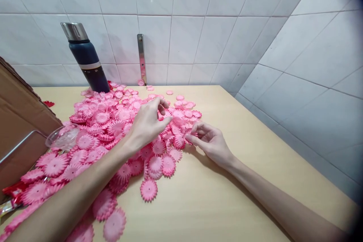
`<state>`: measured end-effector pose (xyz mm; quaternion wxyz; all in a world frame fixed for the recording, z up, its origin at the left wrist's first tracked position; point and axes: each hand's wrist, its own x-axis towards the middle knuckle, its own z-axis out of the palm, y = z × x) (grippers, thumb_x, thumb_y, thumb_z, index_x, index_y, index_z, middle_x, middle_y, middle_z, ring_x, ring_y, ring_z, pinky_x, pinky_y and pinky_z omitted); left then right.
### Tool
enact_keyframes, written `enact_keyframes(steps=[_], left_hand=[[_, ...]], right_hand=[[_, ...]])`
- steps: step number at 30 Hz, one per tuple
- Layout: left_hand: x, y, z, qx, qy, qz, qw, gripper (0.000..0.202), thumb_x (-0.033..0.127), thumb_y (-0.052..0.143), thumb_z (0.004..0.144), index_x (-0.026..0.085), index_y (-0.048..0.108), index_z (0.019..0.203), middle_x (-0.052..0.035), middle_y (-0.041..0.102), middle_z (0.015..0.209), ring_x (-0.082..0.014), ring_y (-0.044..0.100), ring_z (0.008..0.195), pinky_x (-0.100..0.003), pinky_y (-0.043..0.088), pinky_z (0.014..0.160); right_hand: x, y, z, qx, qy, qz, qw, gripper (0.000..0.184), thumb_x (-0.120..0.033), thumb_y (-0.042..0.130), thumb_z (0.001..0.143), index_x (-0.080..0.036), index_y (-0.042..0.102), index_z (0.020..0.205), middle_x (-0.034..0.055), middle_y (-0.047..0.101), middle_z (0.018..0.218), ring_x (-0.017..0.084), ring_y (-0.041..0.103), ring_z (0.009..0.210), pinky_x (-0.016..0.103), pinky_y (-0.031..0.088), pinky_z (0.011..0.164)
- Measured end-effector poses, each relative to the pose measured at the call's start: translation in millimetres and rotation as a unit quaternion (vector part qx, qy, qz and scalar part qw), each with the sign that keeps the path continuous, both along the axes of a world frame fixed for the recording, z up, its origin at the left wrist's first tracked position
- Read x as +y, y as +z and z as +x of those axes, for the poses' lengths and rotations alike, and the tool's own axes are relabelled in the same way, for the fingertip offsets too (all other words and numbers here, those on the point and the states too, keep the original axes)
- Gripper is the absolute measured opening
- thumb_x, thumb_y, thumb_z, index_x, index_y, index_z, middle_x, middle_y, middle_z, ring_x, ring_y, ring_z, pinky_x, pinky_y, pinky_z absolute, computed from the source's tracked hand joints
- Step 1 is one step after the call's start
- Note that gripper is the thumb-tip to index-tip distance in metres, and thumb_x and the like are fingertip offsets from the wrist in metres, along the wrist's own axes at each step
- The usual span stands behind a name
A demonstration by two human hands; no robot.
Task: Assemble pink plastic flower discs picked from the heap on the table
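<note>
A wide heap of pink flower-shaped pieces [110,128] covers the left half of a pale wooden table [227,181]. My left hand [149,121] reaches over the heap, its fingers curled and pinched together above the flowers; what they grip, if anything, is too small to make out. My right hand [210,141] rests on the table at the heap's right edge, palm up, fingers curled and pinching a pink flower piece [190,136].
A dark blue flask with a steel cap [85,58] stands at the back against the white tiled wall. A cardboard box [19,121] sits at the left, a clear plastic cup [64,136] beside it. A metal strip [141,58] is fixed to the wall.
</note>
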<state>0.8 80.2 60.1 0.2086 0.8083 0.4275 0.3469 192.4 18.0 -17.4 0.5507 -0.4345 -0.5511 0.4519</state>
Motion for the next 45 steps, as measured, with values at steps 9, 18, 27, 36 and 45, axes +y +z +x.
enact_keyframes(steps=[9, 18, 27, 36, 45], left_hand=[[-16, -10.3, 9, -0.006, -0.254, -0.169, 0.952, 0.029, 0.042, 0.062, 0.082, 0.014, 0.068, 0.083, -0.003, 0.068, 0.078, -0.0129, 0.059, 0.071, -0.024, 0.043, 0.063], [-16, -13.0, 9, -0.039, -0.282, -0.17, 0.943, 0.028, 0.041, 0.069, 0.077, 0.013, 0.069, 0.078, -0.0015, 0.067, 0.072, -0.0106, 0.057, 0.065, -0.021, 0.041, 0.061], [-14, -19.3, 10, 0.017, -0.239, -0.23, 0.943, 0.032, 0.043, 0.06, 0.08, 0.012, 0.069, 0.078, -0.005, 0.066, 0.07, -0.0125, 0.055, 0.059, -0.024, 0.041, 0.055], [-17, -17.0, 11, 0.05, -0.216, -0.232, 0.947, 0.029, 0.038, 0.059, 0.075, 0.013, 0.061, 0.062, -0.0017, 0.057, 0.058, -0.0103, 0.047, 0.054, -0.023, 0.036, 0.051], [-13, -13.0, 10, 0.069, -0.189, -0.248, 0.948, 0.018, 0.027, 0.054, 0.073, 0.014, 0.06, 0.063, -0.0005, 0.056, 0.06, -0.0113, 0.047, 0.056, -0.023, 0.034, 0.051]], right_hand=[[-6, -1.0, 0, 0.035, 0.059, -0.021, 0.997, 0.03, -0.028, 0.068, 0.082, -0.021, 0.039, 0.087, -0.007, 0.055, 0.06, 0.005, 0.047, 0.051, 0.016, 0.034, 0.047], [-6, -5.7, -3, 0.049, 0.061, -0.055, 0.995, 0.032, -0.039, 0.066, 0.082, -0.02, 0.04, 0.085, -0.0065, 0.055, 0.055, 0.004, 0.04, 0.044, 0.015, 0.031, 0.043], [-6, -5.6, -2, 0.029, 0.051, -0.051, 0.997, 0.026, -0.041, 0.061, 0.085, -0.02, 0.048, 0.091, -0.0071, 0.048, 0.055, 0.005, 0.04, 0.044, 0.017, 0.032, 0.043], [-11, -0.4, 0, 0.0, 0.099, -0.036, 0.994, 0.022, -0.038, 0.056, 0.089, -0.019, 0.054, 0.101, -0.0046, 0.05, 0.062, 0.006, 0.044, 0.051, 0.019, 0.035, 0.048], [-10, 2.0, -6, -0.019, 0.096, -0.017, 0.995, 0.025, -0.028, 0.063, 0.084, -0.019, 0.054, 0.106, -0.0006, 0.059, 0.072, 0.01, 0.056, 0.062, 0.024, 0.047, 0.061]])
